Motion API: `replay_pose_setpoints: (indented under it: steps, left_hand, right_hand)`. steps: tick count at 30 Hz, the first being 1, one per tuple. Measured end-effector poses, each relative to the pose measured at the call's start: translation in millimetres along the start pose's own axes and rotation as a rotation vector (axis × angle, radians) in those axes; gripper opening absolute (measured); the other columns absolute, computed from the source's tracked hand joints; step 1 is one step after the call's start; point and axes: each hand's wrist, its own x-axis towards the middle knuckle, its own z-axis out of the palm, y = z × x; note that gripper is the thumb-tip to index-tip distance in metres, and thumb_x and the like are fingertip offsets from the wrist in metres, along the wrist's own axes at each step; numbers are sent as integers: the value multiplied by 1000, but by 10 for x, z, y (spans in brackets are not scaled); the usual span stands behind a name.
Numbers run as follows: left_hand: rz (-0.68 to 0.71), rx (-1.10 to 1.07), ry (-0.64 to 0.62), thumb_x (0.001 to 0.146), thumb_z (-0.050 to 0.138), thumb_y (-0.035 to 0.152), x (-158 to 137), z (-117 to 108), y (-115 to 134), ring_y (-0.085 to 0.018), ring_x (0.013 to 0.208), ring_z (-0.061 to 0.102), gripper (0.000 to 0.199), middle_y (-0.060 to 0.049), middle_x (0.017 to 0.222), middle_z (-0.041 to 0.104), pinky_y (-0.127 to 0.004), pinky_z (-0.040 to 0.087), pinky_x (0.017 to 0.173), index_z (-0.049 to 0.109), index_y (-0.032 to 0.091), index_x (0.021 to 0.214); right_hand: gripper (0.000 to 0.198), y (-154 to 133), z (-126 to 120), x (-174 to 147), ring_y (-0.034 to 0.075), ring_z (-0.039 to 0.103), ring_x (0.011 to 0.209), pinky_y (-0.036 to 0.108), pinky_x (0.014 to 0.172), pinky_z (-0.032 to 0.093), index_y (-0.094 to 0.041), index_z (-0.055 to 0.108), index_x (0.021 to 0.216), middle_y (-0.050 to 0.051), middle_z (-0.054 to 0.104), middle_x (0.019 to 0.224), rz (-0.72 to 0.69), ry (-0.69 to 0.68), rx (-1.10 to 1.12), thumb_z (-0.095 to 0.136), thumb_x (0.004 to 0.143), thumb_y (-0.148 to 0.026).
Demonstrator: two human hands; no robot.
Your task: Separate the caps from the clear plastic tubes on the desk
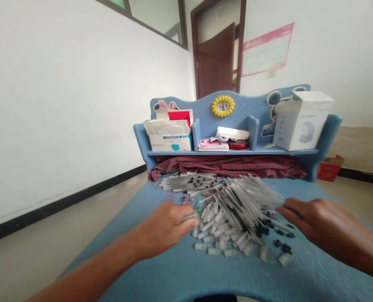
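Dark-fitted tubes (pixel 202 183) at far left were judged possibly finished, loose tubes (pixel 239 201), clear caps (pixel 226 230) and black plugs (pixel 286 247) being left heaped nearer; a slim piece (pixel 189 217) was pinched in the left hand (pixel 166 224), the right hand's (pixel 320 218) fingers bunched, hold undeterminable.

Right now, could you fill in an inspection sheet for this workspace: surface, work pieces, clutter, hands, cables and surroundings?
Surface: blue table, its printed picture partly covered.
Job's things: long translucent sticks heaped; short pale pieces in front; small black pieces, several loose at the right.
Clutter: checked cloth bunched below the shelf; white boxes at both shelf ends.
Hands: left hand pinches a thin pale piece; right hand is at the heap's right edge, its grip too blurred to tell.
Cables: nothing seen.
Surroundings: white wall, brown door, red box on the floor.
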Motion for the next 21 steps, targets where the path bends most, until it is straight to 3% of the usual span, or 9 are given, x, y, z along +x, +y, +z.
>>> replay_pose_setpoints:
  steps: [2,5,11,17,21]
  left_hand:
    - [10,141,61,90,43,30,343,186,79,-16,67,61,25,-2,68,62,-22,41,61,57,18,74]
    - [6,231,127,87,48,33,724,430,222,-23,77,65,20,-7,81,68,-28,45,65,62,18,86]
    - [-20,252,197,86,51,42,873,563,196,-26,81,65,28,-9,90,66,-32,49,67,63,18,92]
    - [-174,278,240,94,36,31,925,534,-282,-21,87,64,31,-8,90,65,-29,48,74,64,17,87]
    - [-269,322,199,87,46,24,971,570,-466,-23,84,65,21,-10,95,65,-30,49,71,65,17,90]
  right_hand:
    - [33,-230,45,256,26,67,58,29,50,37,-21,65,75,9,67,58,93,-123,-172,42,90,-39]
    - [34,-486,91,531,31,69,72,33,55,43,-17,67,82,16,71,70,148,-202,-227,39,91,-33]
    - [35,-540,184,666,34,69,81,38,62,47,-16,69,84,19,72,81,147,-242,-234,39,90,-33]
    - [34,-446,264,704,31,69,74,31,55,40,-19,66,81,14,72,73,159,-135,-214,41,89,-41]
    - [31,-388,346,681,26,68,65,28,51,31,-22,62,74,8,71,66,152,32,-198,42,88,-41]
